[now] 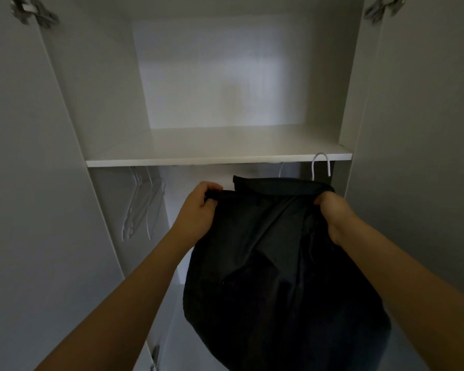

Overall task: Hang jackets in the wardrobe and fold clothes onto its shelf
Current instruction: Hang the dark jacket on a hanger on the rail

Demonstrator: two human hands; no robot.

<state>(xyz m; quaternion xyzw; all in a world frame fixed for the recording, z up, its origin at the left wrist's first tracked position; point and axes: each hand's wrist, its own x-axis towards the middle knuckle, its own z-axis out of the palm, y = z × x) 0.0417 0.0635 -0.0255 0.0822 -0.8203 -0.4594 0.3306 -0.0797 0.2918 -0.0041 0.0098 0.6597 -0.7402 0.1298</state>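
Note:
A black jacket (273,263) hangs between my two hands in front of the open white wardrobe. My left hand (198,210) grips its upper left edge. My right hand (335,215) grips the upper right edge. A white hanger hook (320,164) rises behind the jacket's top, just under the front edge of the shelf (217,156); the rest of that hanger is hidden by the cloth. The shelf bears nothing.
Several white hangers (142,202) hang at the left under the shelf. The wardrobe's doors (24,183) stand open on both sides, with metal hinges (35,12) at the top corners. Another hook (280,170) shows faintly beneath the shelf.

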